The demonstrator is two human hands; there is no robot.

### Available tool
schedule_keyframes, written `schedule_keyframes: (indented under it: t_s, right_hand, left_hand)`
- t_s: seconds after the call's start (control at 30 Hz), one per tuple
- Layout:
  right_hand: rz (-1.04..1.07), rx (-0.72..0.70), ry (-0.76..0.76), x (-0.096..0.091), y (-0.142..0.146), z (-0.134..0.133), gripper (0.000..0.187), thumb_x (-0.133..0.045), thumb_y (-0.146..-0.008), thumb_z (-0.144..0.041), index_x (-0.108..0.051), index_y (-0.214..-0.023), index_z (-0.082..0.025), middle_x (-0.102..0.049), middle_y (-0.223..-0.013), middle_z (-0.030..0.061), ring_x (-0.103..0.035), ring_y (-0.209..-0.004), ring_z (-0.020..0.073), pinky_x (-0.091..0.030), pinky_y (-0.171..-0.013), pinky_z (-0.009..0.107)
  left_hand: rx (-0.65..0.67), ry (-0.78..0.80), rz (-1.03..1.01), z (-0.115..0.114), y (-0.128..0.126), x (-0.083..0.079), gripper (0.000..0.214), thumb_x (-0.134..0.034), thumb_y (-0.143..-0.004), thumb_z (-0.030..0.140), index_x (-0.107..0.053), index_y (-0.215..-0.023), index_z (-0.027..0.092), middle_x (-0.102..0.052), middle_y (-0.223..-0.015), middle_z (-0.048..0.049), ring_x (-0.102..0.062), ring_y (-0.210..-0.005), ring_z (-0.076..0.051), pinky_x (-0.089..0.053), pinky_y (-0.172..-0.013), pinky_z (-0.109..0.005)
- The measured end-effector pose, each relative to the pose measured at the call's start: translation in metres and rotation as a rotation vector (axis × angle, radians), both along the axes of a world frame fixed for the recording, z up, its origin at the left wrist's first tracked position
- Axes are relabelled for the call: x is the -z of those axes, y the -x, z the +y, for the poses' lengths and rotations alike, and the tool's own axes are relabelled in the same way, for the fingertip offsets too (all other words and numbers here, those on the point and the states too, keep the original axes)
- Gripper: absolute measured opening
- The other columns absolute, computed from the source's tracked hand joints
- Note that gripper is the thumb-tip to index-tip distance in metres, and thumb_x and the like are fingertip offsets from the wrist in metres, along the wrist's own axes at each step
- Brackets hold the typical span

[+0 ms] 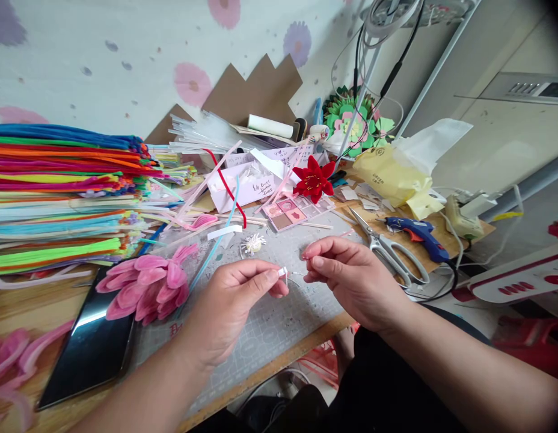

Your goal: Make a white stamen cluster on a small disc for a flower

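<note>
My left hand (236, 300) is closed in a pinch on a small white piece (283, 274) just above the grey cutting mat (279, 325). A thin wire (297, 275) runs from that piece to my right hand (351, 279), whose fingertips pinch its other end. The hands are a few centimetres apart. A small white spiky bundle (253, 243) lies on the mat just beyond them. A pink pipe-cleaner flower (148, 285) lies to the left of my left hand.
A tall stack of coloured pipe cleaners (58, 192) fills the left. A dark phone (92, 340) lies at the front left. Scissors (389, 252) and a blue glue gun (418, 234) lie right of my hands. A red flower (314, 179) and a palette (294, 211) sit behind.
</note>
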State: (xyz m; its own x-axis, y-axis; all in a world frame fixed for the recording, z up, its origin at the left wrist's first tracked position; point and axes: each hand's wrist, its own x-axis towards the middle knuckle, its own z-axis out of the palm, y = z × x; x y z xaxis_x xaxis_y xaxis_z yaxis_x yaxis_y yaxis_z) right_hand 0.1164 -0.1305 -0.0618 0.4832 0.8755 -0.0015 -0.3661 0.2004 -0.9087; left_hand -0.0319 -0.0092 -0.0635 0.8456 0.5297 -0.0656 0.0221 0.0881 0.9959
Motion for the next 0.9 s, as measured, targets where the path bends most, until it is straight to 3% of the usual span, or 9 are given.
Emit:
schedule_keyframes:
  t_s: [0.33, 0.53, 0.73, 0.9]
  right_hand:
    - [0.036, -0.02, -0.007, -0.001, -0.001, -0.006, 0.013, -0.083, -0.069, -0.024, -0.076, -0.079, -0.02, -0.073, -0.078, 0.0012, -0.066, -0.066, 0.0092, -0.056, -0.067, 0.022]
    - [-0.099, 0.037, 0.027, -0.001, -0.013, -0.018, 0.017, -0.081, -0.072, -0.029, -0.068, -0.071, -0.017, -0.064, -0.057, -0.003, -0.059, -0.051, 0.0083, -0.049, -0.053, 0.021]
    - [-0.312, 0.041, 0.064, -0.004, -0.01, -0.023, 0.011, -0.077, -0.075, -0.024, -0.07, -0.08, -0.018, -0.066, -0.079, 0.0003, -0.061, -0.071, 0.0107, -0.05, -0.068, 0.025]
    - [-0.258, -0.026, 0.004, -0.004, -0.001, -0.016, 0.016, -0.076, -0.077, -0.025, -0.063, -0.084, -0.019, -0.066, -0.087, 0.002, -0.062, -0.079, 0.0126, -0.051, -0.076, 0.03]
  left_hand:
    - [-0.037, -0.026, 0.011, 0.003, 0.0, 0.004, 0.015, -0.066, -0.083, 0.034, -0.073, -0.078, 0.022, -0.071, -0.069, 0.0013, -0.061, -0.072, -0.015, -0.042, -0.073, -0.029]
    - [-0.026, 0.019, 0.016, 0.0, 0.001, 0.002, 0.016, -0.063, -0.086, 0.032, -0.064, -0.099, 0.023, -0.071, -0.068, 0.0025, -0.062, -0.072, -0.016, -0.041, -0.078, -0.032]
    - [0.041, 0.015, -0.003, -0.001, 0.0, 0.0, 0.024, -0.06, -0.089, 0.031, -0.053, -0.111, 0.023, -0.071, -0.07, 0.0033, -0.062, -0.074, -0.014, -0.039, -0.078, -0.031]
    - [0.081, -0.045, 0.025, -0.005, 0.002, -0.002, 0.031, -0.059, -0.09, 0.032, -0.045, -0.117, 0.024, -0.073, -0.073, 0.0027, -0.063, -0.075, -0.015, -0.04, -0.076, -0.029]
